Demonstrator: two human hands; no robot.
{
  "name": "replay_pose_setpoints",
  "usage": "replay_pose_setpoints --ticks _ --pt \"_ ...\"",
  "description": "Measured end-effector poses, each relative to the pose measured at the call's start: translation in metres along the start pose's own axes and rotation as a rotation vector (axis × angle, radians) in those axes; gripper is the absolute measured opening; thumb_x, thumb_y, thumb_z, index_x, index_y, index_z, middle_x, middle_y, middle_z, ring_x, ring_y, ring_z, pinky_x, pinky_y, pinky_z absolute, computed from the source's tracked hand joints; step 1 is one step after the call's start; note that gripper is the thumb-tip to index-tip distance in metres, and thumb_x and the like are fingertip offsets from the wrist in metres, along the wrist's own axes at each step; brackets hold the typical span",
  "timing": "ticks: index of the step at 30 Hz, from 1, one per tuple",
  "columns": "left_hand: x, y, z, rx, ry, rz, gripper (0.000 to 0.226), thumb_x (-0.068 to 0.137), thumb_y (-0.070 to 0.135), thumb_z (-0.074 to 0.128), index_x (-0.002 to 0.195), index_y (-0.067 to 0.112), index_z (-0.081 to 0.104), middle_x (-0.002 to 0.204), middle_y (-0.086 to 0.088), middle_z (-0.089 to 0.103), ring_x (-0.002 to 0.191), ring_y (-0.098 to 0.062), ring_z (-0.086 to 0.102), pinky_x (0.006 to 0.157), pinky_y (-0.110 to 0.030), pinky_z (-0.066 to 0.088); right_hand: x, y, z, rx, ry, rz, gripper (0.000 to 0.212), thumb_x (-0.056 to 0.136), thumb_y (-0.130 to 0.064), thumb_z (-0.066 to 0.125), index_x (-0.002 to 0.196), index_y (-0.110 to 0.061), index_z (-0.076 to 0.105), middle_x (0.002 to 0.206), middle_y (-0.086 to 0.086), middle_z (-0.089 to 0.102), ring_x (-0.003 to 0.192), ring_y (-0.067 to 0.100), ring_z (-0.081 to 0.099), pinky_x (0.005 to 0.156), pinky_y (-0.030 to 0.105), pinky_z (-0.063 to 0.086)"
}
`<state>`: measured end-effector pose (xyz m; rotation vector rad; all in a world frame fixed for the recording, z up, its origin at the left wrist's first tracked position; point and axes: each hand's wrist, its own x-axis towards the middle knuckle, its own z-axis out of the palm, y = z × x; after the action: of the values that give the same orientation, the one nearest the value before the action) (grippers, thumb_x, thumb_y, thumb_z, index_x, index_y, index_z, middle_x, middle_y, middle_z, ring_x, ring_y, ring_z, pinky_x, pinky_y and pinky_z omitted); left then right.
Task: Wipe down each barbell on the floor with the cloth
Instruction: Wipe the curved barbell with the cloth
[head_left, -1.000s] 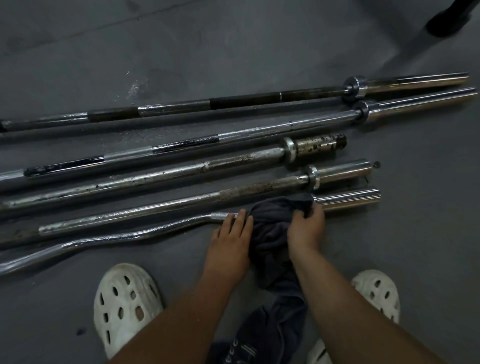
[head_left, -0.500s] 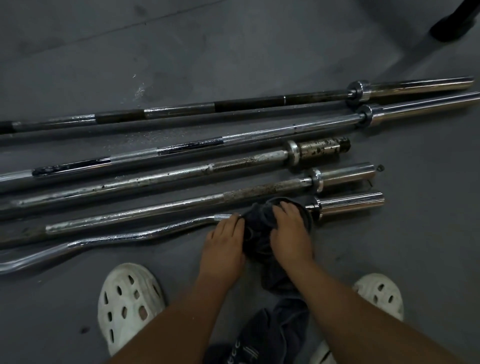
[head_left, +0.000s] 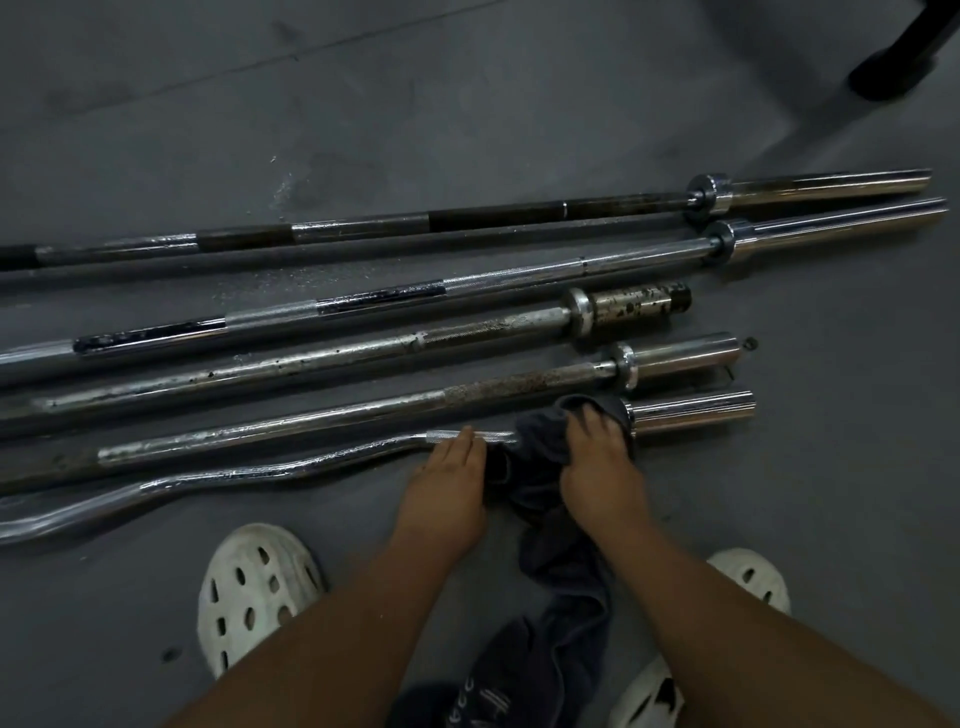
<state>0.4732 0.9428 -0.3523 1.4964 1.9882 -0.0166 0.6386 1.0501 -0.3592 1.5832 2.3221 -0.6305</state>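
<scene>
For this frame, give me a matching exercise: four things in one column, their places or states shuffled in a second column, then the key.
Column one:
1. cloth
2. left hand
3. right hand
4. curved bar

Column two:
A. lies on the floor nearest the white shoes
B. fingers lie straight on bare metal
C. bunched up, tail trailing toward the person
D. grips dark fabric beside the shiny sleeve

Pairs: 1-C, 2-B, 3-D, 4-A.

Faint print (head_left: 480, 699) on cloth (head_left: 563, 613), unreadable
</scene>
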Motion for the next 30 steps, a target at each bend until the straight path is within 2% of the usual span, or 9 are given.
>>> replay_pose_setpoints --ticks 2,6,10,14,19,24,26,28,30 --pt "-0.001 -0.006 -0.011 0.049 -0.073 0.049 0.08 0.086 0.02 0.055 0.155 0.016 0.015 0.165 -0.002 0.005 0.149 -0.023 0.014 0.115 -0.043 0.032 0.001 -0.012 -0.006 0.024 -0.02 0.09 0.073 0.086 -0.014 0.049 0.154 -0.023 0.023 0.164 0.003 0.009 0.148 0.031 0.008 0.115 0.045 0.033" --pt "-0.006 -0.018 -0.028 0.282 -0.195 0.165 0.091 0.084 0.022 0.061 0.157 0.014 0.007 0.165 -0.004 -0.006 0.15 -0.024 0.011 0.115 -0.041 0.031 -0.005 -0.037 -0.003 -0.047 -0.174 -0.226 0.076 0.088 -0.018 0.05 0.156 -0.03 0.018 0.165 -0.003 0.007 0.15 0.026 0.004 0.115 0.046 0.032" --pt "-0.007 -0.029 -0.044 0.432 -0.274 0.246 0.092 0.084 0.021 0.061 0.157 0.015 0.004 0.165 -0.004 -0.007 0.15 -0.025 0.01 0.113 -0.042 0.034 -0.006 -0.033 0.0 0.012 -0.085 -0.022 0.074 0.087 -0.016 0.049 0.155 -0.025 0.021 0.165 -0.003 0.004 0.151 0.026 0.0 0.116 0.045 0.031" --pt "-0.006 -0.044 -0.07 0.634 -0.36 0.411 0.093 0.083 0.025 0.061 0.157 0.016 0.005 0.165 -0.004 -0.001 0.148 -0.022 0.017 0.105 -0.04 0.04 -0.007 -0.039 0.005 -0.079 -0.182 -0.339 0.072 0.089 -0.017 0.049 0.155 -0.03 0.022 0.165 -0.004 0.007 0.151 0.024 0.003 0.116 0.045 0.03" --pt "-0.014 -0.059 -0.116 0.734 -0.461 0.625 0.092 0.084 0.028 0.058 0.157 0.016 0.003 0.165 -0.004 -0.002 0.15 -0.021 0.01 0.113 -0.04 0.033 -0.001 -0.038 0.002 0.029 -0.058 -0.037 0.056 0.095 -0.01 0.041 0.149 -0.02 0.035 0.164 0.004 0.016 0.15 0.026 0.01 0.119 0.039 0.025" --pt "-0.039 -0.089 -0.122 0.635 -0.43 0.607 0.086 0.087 0.026 0.051 0.157 0.017 0.003 0.165 -0.006 -0.004 0.151 -0.02 0.01 0.114 -0.039 0.031 -0.012 -0.065 0.013 -0.021 -0.116 -0.412 0.056 0.091 -0.011 0.051 0.144 -0.028 0.046 0.159 -0.004 0.03 0.144 0.022 0.03 0.113 0.037 0.035" --pt "-0.045 -0.102 -0.114 0.568 -0.438 0.563 0.087 0.088 0.026 0.052 0.157 0.017 -0.001 0.164 -0.006 -0.008 0.151 -0.021 0.007 0.117 -0.036 0.027 -0.003 -0.046 0.009 0.086 -0.026 -0.303 0.053 0.086 -0.005 0.055 0.136 -0.023 0.056 0.154 -0.002 0.041 0.14 0.022 0.039 0.114 0.036 0.034" --pt "-0.049 -0.113 -0.108 0.524 -0.428 0.549 0.088 0.09 0.029 0.053 0.157 0.018 -0.004 0.164 -0.004 -0.011 0.151 -0.019 0.004 0.119 -0.034 0.023 0.005 -0.027 0.009 0.215 0.121 -0.074 0.056 0.081 0.004 0.05 0.133 -0.015 0.059 0.149 0.005 0.046 0.137 0.026 0.044 0.114 0.039 0.035" --pt "-0.048 -0.124 -0.102 0.48 -0.381 0.53 0.088 0.09 0.034 0.053 0.157 0.019 -0.002 0.165 -0.003 -0.009 0.151 -0.019 0.006 0.119 -0.035 0.024 0.003 -0.038 0.016 0.186 0.159 0.034 0.058 0.081 0.002 0.05 0.137 -0.012 0.054 0.151 0.011 0.042 0.139 0.032 0.038 0.116 0.04 0.032"
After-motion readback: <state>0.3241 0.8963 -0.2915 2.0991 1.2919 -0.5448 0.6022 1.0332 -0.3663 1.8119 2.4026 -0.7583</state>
